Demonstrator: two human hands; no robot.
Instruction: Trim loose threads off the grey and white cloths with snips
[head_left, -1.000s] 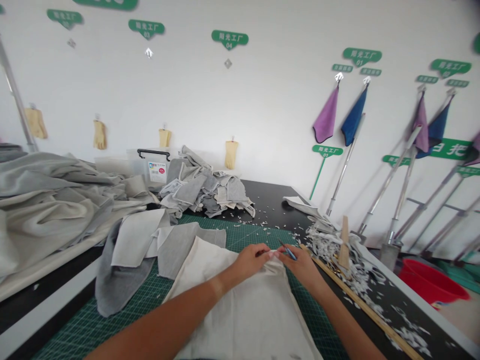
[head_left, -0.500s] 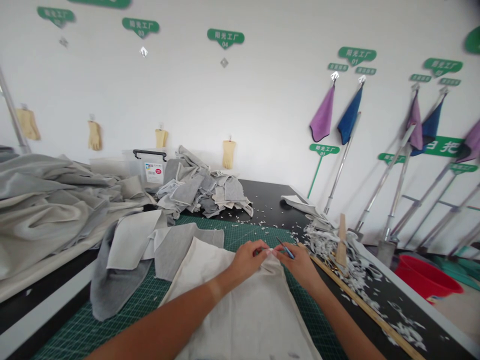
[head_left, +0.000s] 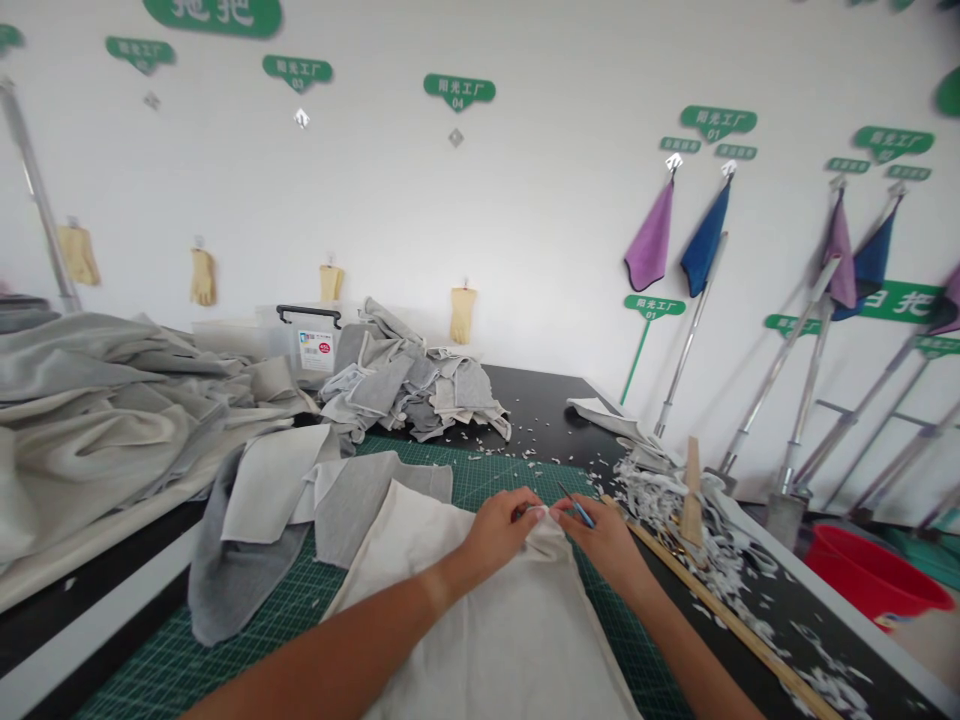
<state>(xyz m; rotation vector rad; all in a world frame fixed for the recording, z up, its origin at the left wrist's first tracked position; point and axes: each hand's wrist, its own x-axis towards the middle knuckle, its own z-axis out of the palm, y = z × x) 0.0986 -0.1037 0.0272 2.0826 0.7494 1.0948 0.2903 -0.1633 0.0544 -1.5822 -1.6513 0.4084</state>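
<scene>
A pale off-white cloth (head_left: pixel 502 640) lies spread in front of me on a green cutting mat (head_left: pixel 480 480). My left hand (head_left: pixel 504 528) is closed, pinching the cloth's far edge near its right corner. Close beside it, my right hand (head_left: pixel 606 548) is closed around a slim blue tool (head_left: pixel 582 513) with a dark pointed tip, its kind unclear. The right fingertips also meet the cloth edge, almost touching the left ones. What lies between the fingertips is too small to make out. Grey and white cloth pieces (head_left: pixel 352 505) lie left of the spread cloth.
Large grey fabric (head_left: pixel 112 430) is heaped at left. Behind stand a clear plastic box (head_left: pixel 300 340) and a cloth pile (head_left: pixel 405 385). To the right lie a long wooden ruler (head_left: pixel 727 615), white scraps (head_left: pixel 660 490), a wooden strip (head_left: pixel 691 490) and scissors (head_left: pixel 759 557). A red bucket (head_left: pixel 870 575) stands beyond the table.
The view has shifted slightly, so everything sits a little lower and further right. Both hands keep nearly the same pinched pose at the cloth's edge.
</scene>
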